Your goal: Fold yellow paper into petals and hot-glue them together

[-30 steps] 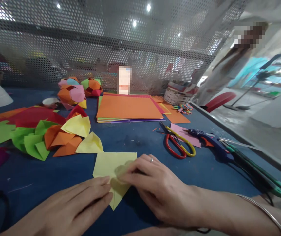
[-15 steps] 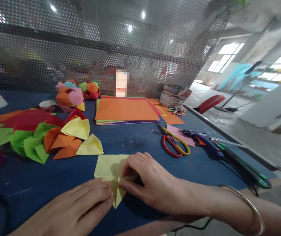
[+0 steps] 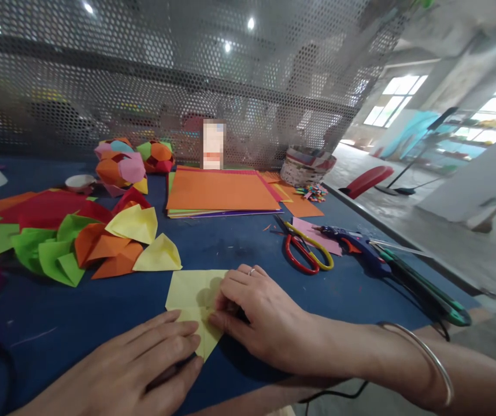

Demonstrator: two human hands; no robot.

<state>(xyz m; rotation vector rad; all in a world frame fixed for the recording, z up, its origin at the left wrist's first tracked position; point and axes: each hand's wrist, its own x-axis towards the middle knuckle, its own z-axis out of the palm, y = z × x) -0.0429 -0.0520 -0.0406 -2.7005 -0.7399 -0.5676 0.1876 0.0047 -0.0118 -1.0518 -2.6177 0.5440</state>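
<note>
A pale yellow sheet of paper [image 3: 189, 289], its lower part folded to a point, lies on the blue table near the front edge. My left hand [image 3: 148, 358] rests flat over its lower left side, fingers stretched out and slightly apart. My right hand [image 3: 261, 312], with a ring on one finger, is curled on the sheet's right side, thumb and fingertips closed at the folded paper. Part of the right side is hidden beneath it. Just beyond the sheet are two folded yellow pieces [image 3: 159, 254], beside orange folded pieces [image 3: 118, 257] and green ones [image 3: 59, 254].
A stack of coloured paper [image 3: 222, 190] lies in the middle back. To the right are scissors [image 3: 302, 254], a glue gun [image 3: 358, 245], a green-handled tool [image 3: 425, 292] and a woven basket [image 3: 306, 164]. Paper balls [image 3: 120, 164] stand back left, before a perforated metal panel [image 3: 144, 75].
The fold at the sheet's middle looks flatter than before, its raised edge less visible. My right thumb has shifted slightly left on the paper. The view has moved a little.
</note>
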